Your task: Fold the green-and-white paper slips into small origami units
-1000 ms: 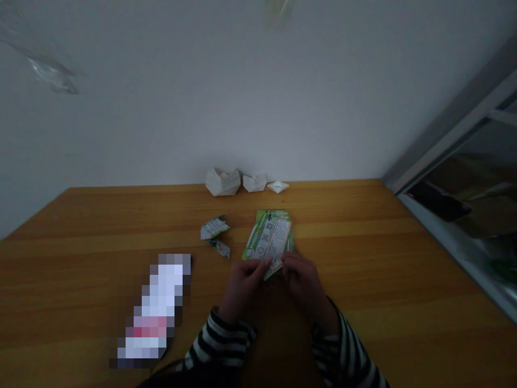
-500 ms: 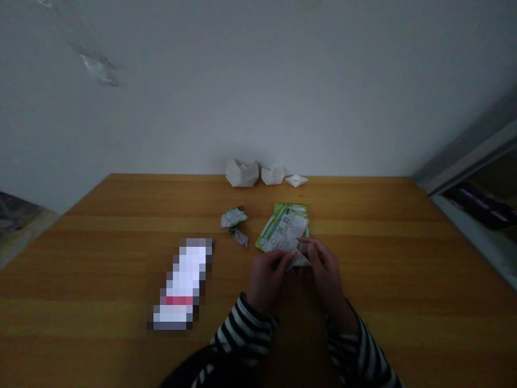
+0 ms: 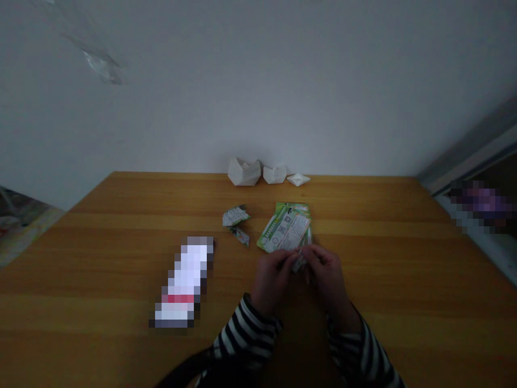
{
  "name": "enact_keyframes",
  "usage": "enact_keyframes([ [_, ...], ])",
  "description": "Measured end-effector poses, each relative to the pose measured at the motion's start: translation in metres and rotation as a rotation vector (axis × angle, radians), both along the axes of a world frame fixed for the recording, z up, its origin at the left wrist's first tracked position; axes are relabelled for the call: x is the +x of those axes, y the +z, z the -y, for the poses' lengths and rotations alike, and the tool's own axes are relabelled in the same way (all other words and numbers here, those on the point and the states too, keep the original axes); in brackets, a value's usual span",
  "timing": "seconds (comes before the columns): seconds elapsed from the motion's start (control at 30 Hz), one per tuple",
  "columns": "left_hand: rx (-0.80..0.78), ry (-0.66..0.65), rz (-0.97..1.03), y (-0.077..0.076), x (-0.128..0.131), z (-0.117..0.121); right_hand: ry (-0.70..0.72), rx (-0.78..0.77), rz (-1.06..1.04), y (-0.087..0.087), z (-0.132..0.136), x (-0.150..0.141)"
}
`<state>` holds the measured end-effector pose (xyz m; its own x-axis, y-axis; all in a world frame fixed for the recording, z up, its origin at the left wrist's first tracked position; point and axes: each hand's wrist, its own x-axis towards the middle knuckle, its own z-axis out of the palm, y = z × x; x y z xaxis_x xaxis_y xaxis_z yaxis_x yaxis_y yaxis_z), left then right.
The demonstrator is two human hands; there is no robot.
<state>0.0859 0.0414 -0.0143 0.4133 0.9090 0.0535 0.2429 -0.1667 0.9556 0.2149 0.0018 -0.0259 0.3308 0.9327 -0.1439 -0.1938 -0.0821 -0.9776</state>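
My left hand [image 3: 272, 280] and my right hand [image 3: 328, 275] meet over the wooden table [image 3: 404, 258], both pinched on a small folded piece of printed paper [image 3: 299, 262] between them. Just beyond the fingers lies a stack of green and white printed leaflets [image 3: 287, 226]. Both wrists wear striped sleeves. Much of the held paper is hidden by my fingers.
Two small folded printed papers [image 3: 235, 215] [image 3: 241, 235] lie left of the leaflets. Three white folded paper shapes [image 3: 244, 172] [image 3: 274, 173] [image 3: 298, 179] stand by the wall. A blurred-out flat object [image 3: 183, 283] lies at left. A ledge [image 3: 476, 226] runs along the right.
The view shifted so the table scene moved right in frame. My hands drew closer together and folded the paper piece smaller, near the leaflets' front edge.
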Motion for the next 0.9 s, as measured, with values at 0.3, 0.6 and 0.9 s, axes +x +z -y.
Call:
enact_keyframes([
  [0.3, -0.152, 0.002, 0.003, -0.004, 0.001, 0.003, -0.079, -0.034, 0.029, -0.001, 0.001, -0.002],
  [0.6, -0.083, 0.093, 0.027, -0.003, 0.007, 0.012, -0.096, 0.013, -0.324, -0.004, -0.002, -0.010],
  [0.9, -0.147, 0.106, 0.159, -0.004, 0.003, 0.004, 0.097, 0.018, -0.036, -0.003, -0.004, 0.002],
])
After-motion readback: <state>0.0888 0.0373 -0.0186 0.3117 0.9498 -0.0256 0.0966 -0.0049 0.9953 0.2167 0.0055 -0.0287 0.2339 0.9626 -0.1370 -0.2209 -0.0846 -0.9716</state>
